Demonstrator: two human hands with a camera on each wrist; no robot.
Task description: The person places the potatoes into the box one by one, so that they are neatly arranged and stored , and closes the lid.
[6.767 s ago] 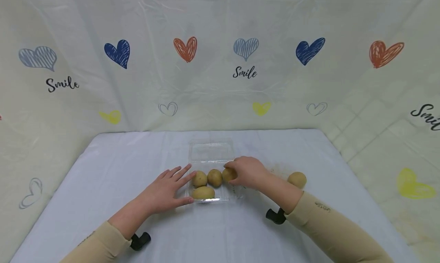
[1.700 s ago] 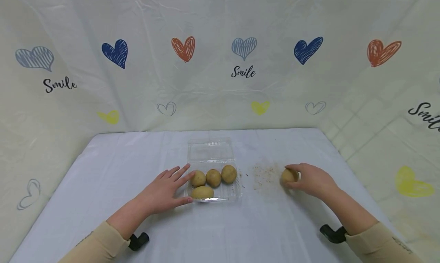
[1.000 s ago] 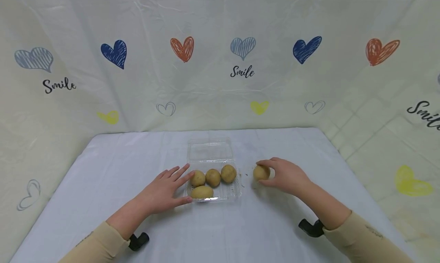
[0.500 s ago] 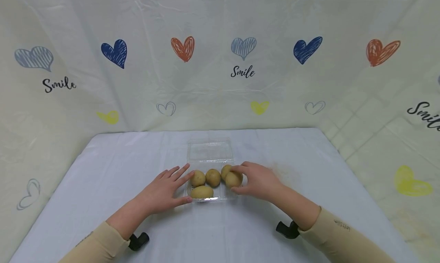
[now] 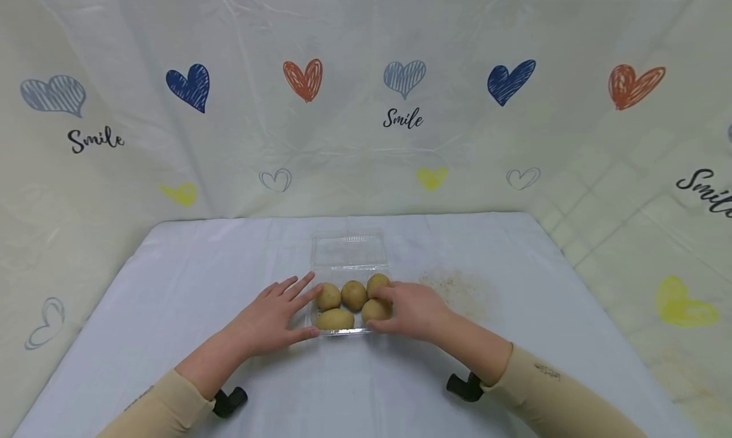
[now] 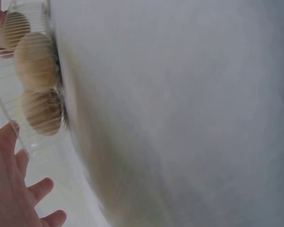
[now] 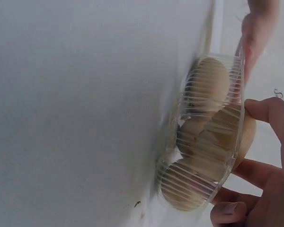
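Note:
A clear plastic clamshell container (image 5: 350, 331) lies with its lid (image 5: 349, 250) folded back, several potatoes inside. My right hand (image 5: 414, 311) grips a potato (image 5: 376, 310) at the container's front right corner, thumb and fingers around it; the right wrist view shows this potato (image 7: 246, 135) partly above the rim. Just behind it sits another potato (image 5: 378, 284). At the container's left side, my left hand (image 5: 273, 317) spreads its fingers, touching the edge near an oblong potato (image 5: 335, 319) and a round one (image 5: 328, 296). A further potato (image 5: 354, 295) is in the back middle.
Brown dirt crumbs (image 5: 454, 285) are scattered on the white tablecloth (image 5: 229, 253) right of the container. A pale curtain (image 5: 354, 139) printed with hearts hangs behind the table. Black wrist-camera mounts (image 5: 230, 402) stick out under both wrists.
The right hand placed one potato in the container's back right, then picked up the last one from the tablecloth and carried it left into the front right corner. The left hand stays put.

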